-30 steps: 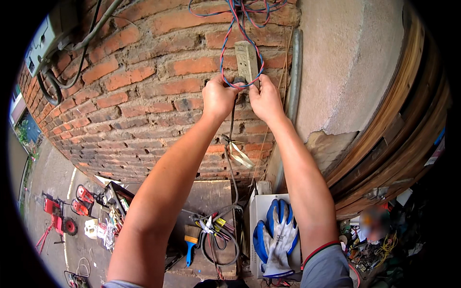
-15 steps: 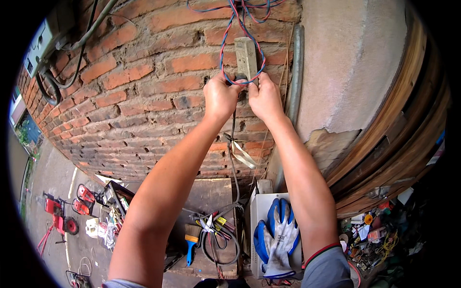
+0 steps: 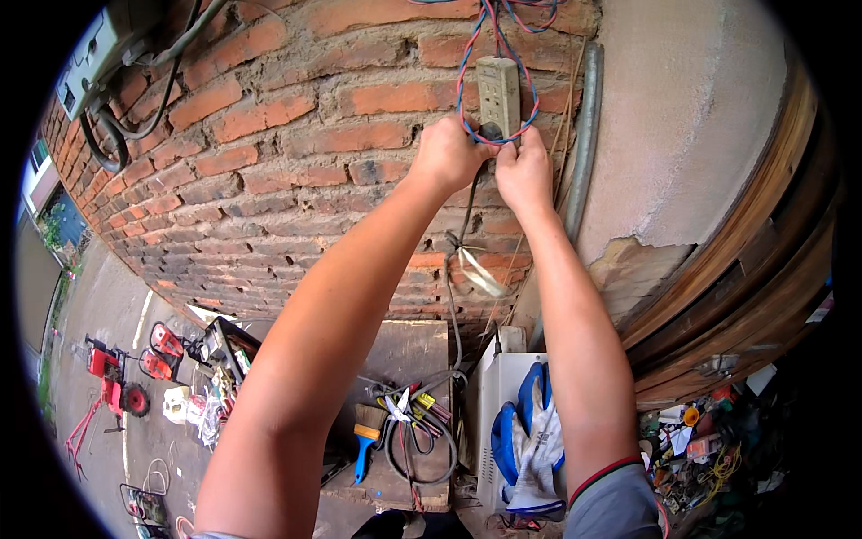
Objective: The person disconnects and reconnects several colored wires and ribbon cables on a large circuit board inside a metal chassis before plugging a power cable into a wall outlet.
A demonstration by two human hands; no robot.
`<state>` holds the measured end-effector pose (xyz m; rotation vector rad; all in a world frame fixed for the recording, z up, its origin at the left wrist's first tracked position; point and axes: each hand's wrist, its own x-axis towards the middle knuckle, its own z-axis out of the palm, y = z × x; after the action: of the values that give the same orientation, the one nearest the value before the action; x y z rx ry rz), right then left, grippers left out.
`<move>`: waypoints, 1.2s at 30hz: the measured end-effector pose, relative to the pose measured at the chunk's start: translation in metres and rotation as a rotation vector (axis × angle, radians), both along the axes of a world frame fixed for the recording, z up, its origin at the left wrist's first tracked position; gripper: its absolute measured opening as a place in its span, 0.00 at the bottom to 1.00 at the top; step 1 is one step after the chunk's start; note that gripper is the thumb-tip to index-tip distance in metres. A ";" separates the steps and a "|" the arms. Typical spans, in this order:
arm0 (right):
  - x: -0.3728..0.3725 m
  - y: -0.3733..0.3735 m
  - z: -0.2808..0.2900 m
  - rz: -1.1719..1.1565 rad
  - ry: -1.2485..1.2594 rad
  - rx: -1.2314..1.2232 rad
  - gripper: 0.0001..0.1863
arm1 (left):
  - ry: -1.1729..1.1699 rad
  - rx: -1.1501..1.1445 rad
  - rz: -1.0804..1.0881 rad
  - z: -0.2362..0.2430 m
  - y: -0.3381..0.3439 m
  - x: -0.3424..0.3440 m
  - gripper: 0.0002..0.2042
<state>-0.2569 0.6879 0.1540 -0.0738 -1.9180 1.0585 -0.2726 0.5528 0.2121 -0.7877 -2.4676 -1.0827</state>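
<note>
Plug (image 3: pixel 490 132) sits pinched in our left hand (image 3: pixel 449 154) at outlet strip (image 3: pixel 499 88). We cannot tell whether our right hand (image 3: pixel 524 172) grips.

wooden tabletop (image 3: pixel 411 346) | blue-handled paintbrush (image 3: pixel 365 434) | pliers (image 3: pixel 398 409) | coiled dark cable (image 3: pixel 454 446) | perhaps yellow-handled screwdrivers (image 3: pixel 426 402)

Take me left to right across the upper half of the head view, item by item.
Pale wall-mounted box → left hand → right hand → grey pipe → plastered wall section → curved-looking wooden planks.
</note>
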 end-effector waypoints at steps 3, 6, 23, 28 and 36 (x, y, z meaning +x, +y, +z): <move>0.006 -0.002 0.002 -0.089 -0.008 0.078 0.18 | 0.091 -0.118 -0.050 0.015 -0.035 0.003 0.27; 0.010 0.007 0.001 -0.161 -0.112 0.213 0.18 | 0.033 -0.212 -0.172 0.030 -0.110 0.010 0.26; 0.264 -0.022 0.009 0.143 -0.246 -0.142 0.17 | -0.471 -0.165 0.608 -0.119 -0.623 0.104 0.19; 0.425 -0.126 -0.033 -0.005 -0.136 -0.480 0.15 | -0.617 -0.081 0.394 -0.174 -0.634 0.047 0.22; 0.691 -0.382 -0.181 -0.562 -0.131 -0.951 0.09 | -0.791 0.112 0.030 -0.232 -0.620 0.009 0.20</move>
<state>0.4342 0.3055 -0.0267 -1.1572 -1.2098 1.4705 -0.2631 -0.0670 -0.0201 -0.3045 -2.9672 -1.7597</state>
